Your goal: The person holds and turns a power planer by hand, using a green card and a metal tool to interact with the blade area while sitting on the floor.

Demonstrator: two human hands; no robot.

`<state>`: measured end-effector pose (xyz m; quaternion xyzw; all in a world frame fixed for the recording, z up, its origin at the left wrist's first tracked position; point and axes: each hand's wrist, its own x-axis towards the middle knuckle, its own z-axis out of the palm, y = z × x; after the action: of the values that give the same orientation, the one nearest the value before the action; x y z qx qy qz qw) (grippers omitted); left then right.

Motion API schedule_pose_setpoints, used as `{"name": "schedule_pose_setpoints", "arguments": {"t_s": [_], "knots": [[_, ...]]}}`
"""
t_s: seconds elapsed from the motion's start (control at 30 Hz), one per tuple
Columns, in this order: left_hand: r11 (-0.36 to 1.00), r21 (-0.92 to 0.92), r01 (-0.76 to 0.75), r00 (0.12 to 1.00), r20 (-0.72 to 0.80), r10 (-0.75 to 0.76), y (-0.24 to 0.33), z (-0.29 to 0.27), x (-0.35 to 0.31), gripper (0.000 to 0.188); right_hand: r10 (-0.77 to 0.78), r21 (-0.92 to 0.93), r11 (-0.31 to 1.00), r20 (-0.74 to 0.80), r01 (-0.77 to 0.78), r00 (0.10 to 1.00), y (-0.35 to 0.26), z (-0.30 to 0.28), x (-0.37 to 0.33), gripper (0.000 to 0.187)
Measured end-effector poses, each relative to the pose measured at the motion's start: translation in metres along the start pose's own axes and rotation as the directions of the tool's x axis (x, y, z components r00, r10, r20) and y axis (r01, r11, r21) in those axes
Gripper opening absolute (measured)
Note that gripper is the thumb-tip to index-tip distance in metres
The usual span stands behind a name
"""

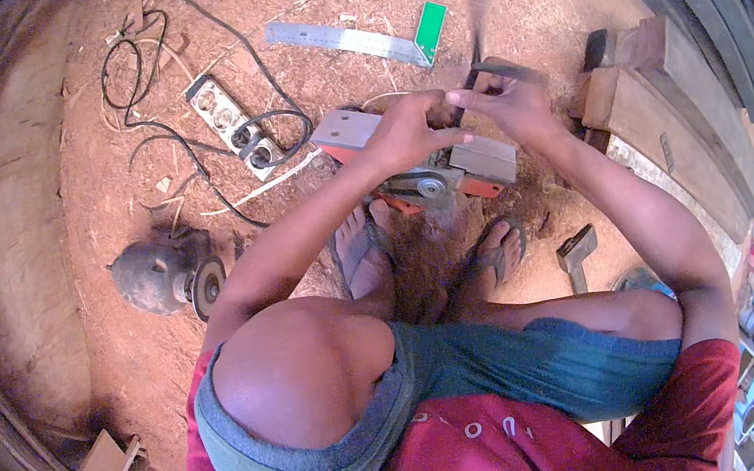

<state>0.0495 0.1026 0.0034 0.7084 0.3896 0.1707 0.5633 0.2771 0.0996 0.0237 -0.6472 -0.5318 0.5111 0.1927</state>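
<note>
An electric planer (486, 161) lies upturned on the dusty ground in front of my feet, its grey sole plates on an orange-red body and its drive pulley (431, 187) uncovered. My left hand (408, 130) rests over the planer's middle, fingers bent inward; whatever they pinch is too small to make out. Opposite it, my right hand (514, 106) is closed on a thin dark tool (473, 77), blurred, whose kind I cannot tell. The fingertips of both hands nearly meet above the gap between the sole plates.
Beyond the planer lies a try square (348, 40) with a green handle. A power strip (229, 126) with tangled black cords lies left, above a grinder (159, 276) with a disc. A hammer (578, 250) sits near my right foot. Timber boards (673, 128) are stacked at right.
</note>
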Motion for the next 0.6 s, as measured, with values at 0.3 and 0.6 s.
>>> {"name": "schedule_pose_setpoints", "arguments": {"t_s": [0.3,0.6], "knots": [[0.965,0.012,-0.262,0.962,0.087,0.260,-0.023,0.001,0.007,0.027,-0.325,0.355,0.883,-0.013,0.308,0.946,0.001,0.011,-0.011,0.034],[0.995,-0.025,-0.100,0.992,-0.084,0.097,-0.013,0.013,0.002,0.035,-0.116,-0.014,0.993,-0.164,0.116,0.980,0.001,0.003,-0.009,0.039]]}}
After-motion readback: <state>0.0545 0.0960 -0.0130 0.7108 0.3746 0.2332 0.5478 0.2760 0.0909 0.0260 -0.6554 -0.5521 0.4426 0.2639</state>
